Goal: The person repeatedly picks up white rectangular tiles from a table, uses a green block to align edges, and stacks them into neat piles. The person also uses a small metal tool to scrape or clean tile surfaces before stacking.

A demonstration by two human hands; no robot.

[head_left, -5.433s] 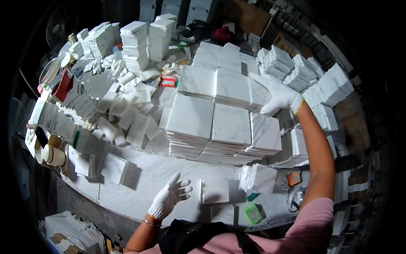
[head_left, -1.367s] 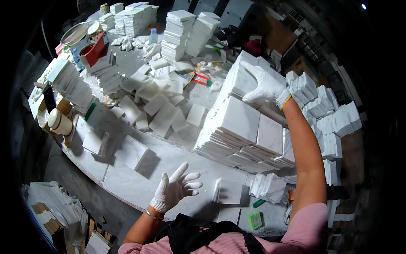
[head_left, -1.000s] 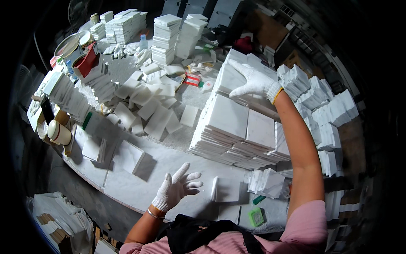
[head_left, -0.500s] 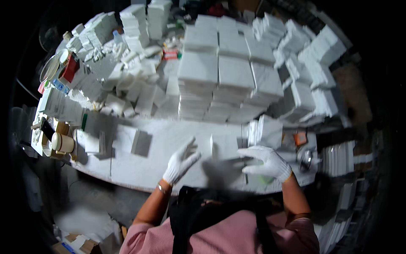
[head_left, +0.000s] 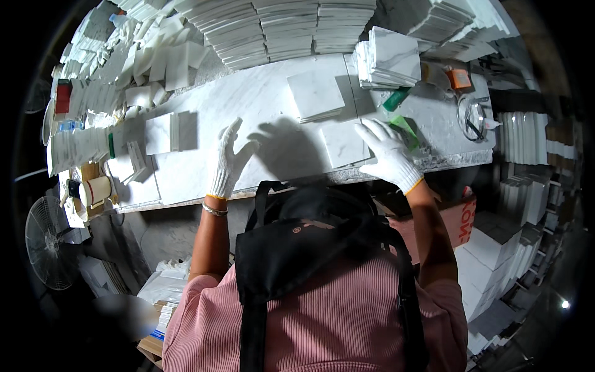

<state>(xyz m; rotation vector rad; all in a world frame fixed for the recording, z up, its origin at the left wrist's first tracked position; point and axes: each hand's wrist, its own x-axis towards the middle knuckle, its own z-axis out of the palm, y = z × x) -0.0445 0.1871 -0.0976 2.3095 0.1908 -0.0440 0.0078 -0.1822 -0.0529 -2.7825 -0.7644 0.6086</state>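
"White stone was everywhere in that room. Tiles stood in tall stacks (head_left: 291, 28) along the back of the long marble bench (head_left: 260, 99), so the front part stayed free for working."

"What were the hands doing?"

"Both wore white gloves. The right hand (head_left: 389, 154) lay flat on one square white tile (head_left: 343, 144) at the front edge of the bench. I think it pressed down so the tile would not slide off."

"Were the fingers pinching it?"

"No. They were spread out and lay on the tile's right side. Nothing was gripped. Most of the tile stuck out to the left of the fingers, and the fingertips pointed away from the person."

"And the other hand?"

"The left hand (head_left: 226, 160) was open too, fingers spread wide, resting on bare bench well apart from the tile. It looked like it was just leaning there for balance."

"Anything else close?"

"A small stack of tiles (head_left: 315, 96) lay just behind the single tile, and a green piece (head_left: 406, 127) sat right beside the right fingers."
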